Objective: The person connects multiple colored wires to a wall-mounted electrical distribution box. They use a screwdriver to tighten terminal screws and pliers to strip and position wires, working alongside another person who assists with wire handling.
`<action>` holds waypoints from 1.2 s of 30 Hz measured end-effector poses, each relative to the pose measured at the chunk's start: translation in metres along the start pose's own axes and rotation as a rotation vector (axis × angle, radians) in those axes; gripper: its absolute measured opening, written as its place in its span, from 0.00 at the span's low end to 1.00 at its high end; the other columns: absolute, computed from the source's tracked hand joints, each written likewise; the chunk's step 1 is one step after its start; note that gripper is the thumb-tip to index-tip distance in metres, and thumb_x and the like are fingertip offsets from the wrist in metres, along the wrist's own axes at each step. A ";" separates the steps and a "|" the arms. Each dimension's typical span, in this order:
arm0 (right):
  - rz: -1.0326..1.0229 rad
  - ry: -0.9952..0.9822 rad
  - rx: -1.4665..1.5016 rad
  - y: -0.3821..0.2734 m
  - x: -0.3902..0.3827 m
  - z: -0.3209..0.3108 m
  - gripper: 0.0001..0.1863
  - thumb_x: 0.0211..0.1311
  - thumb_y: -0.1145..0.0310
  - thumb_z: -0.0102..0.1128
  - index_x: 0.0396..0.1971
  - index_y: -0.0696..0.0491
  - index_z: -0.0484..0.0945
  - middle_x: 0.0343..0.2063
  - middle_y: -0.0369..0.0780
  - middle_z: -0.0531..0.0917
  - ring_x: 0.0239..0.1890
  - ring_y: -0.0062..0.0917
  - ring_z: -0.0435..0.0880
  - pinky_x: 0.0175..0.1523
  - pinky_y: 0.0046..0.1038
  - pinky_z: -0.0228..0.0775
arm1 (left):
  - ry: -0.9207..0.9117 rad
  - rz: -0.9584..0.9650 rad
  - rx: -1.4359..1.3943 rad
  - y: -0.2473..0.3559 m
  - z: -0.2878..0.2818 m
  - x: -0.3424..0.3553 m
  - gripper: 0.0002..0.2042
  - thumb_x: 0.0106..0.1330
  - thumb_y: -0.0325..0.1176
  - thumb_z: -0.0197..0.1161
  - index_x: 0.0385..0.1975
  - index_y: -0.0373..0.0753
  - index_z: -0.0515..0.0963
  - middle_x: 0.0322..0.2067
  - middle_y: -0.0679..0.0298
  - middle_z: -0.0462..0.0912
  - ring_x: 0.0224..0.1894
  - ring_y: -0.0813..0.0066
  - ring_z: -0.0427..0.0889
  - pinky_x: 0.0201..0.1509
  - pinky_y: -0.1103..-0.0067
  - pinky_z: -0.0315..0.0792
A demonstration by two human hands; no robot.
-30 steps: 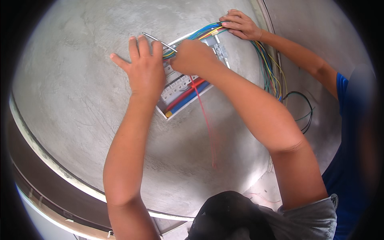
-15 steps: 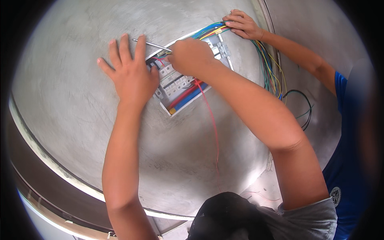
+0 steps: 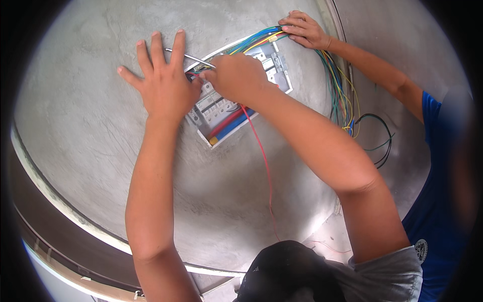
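My left hand (image 3: pixel 166 88) has its fingers spread on the grey plastered wall (image 3: pixel 80 90), with the thumb at the left side of an open electrical box (image 3: pixel 216 142). Inside the box are white breakers (image 3: pixel 211 103), coloured wires (image 3: pixel 254 40) and thick red and blue lengths (image 3: pixel 226 126) along the lower side. My right hand (image 3: pixel 234 75) is closed on a thin metal screwdriver (image 3: pixel 188 56), whose shaft points up-left; what its fingertips touch is hidden. A loose red wire (image 3: pixel 264 161) hangs from the box below it.
At upper right, a co-worker's hand (image 3: pixel 307 30) grips the wire bundle; their blue sleeve (image 3: pixel 430 116) is at right. More wires (image 3: pixel 339 95) hang beside a vertical edge. A black cap (image 3: pixel 282 267) and grey sleeve (image 3: pixel 387 267) fill the lower middle and right. A dark band (image 3: pixel 45 186) curves lower left.
My left hand has shifted left and up, fingers spreading wider. My right hand has moved slightly left and down with the screwdriver, whose tip sits further left. The co-worker's hand has barely moved.
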State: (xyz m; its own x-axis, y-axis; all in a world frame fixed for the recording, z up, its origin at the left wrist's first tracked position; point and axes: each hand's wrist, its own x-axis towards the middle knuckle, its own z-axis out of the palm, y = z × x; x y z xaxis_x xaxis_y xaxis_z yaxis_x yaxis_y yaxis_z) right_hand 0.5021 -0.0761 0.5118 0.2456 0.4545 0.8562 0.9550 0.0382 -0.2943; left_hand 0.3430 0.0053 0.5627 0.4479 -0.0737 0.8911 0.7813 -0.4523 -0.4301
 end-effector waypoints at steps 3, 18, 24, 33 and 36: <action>0.021 -0.048 0.028 -0.004 -0.001 -0.005 0.21 0.82 0.49 0.68 0.45 0.53 0.95 0.40 0.50 0.97 0.49 0.49 0.98 0.57 0.49 0.90 | 0.051 0.049 -0.049 -0.002 0.001 -0.001 0.55 0.59 0.52 0.91 0.88 0.68 0.68 0.88 0.57 0.64 0.92 0.46 0.56 0.84 0.16 0.41; 0.295 -0.258 0.299 0.042 -0.101 -0.078 0.18 0.88 0.56 0.56 0.55 0.54 0.89 0.36 0.53 0.92 0.41 0.49 0.93 0.50 0.47 0.82 | 0.026 0.060 0.031 0.000 0.006 -0.006 0.55 0.62 0.58 0.89 0.90 0.66 0.66 0.87 0.59 0.68 0.92 0.51 0.60 0.86 0.20 0.45; 0.227 0.105 0.464 0.024 -0.093 -0.039 0.14 0.81 0.59 0.71 0.56 0.51 0.92 0.36 0.52 0.93 0.36 0.51 0.93 0.44 0.44 0.85 | 0.020 0.060 0.026 0.001 0.007 -0.005 0.54 0.62 0.58 0.88 0.90 0.66 0.67 0.87 0.59 0.67 0.92 0.50 0.59 0.85 0.19 0.44; 0.150 -0.026 0.438 0.022 -0.060 -0.016 0.13 0.82 0.59 0.68 0.49 0.51 0.95 0.28 0.50 0.91 0.32 0.52 0.92 0.43 0.47 0.84 | 0.022 0.056 0.037 0.001 0.008 -0.005 0.53 0.60 0.59 0.90 0.88 0.68 0.69 0.87 0.60 0.68 0.92 0.50 0.59 0.84 0.19 0.46; 0.166 -0.092 0.374 0.026 -0.050 -0.019 0.14 0.81 0.59 0.69 0.52 0.52 0.96 0.33 0.50 0.94 0.36 0.43 0.94 0.48 0.41 0.85 | 0.019 0.052 0.037 0.003 0.008 -0.004 0.53 0.58 0.59 0.91 0.87 0.69 0.70 0.87 0.61 0.68 0.91 0.50 0.59 0.84 0.18 0.46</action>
State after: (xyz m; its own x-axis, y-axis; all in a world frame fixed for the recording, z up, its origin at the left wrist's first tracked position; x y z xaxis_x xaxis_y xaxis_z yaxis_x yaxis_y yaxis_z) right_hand 0.5180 -0.1145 0.4695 0.3594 0.5587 0.7475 0.7728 0.2707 -0.5740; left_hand 0.3470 0.0119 0.5569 0.4800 -0.1130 0.8700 0.7730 -0.4144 -0.4803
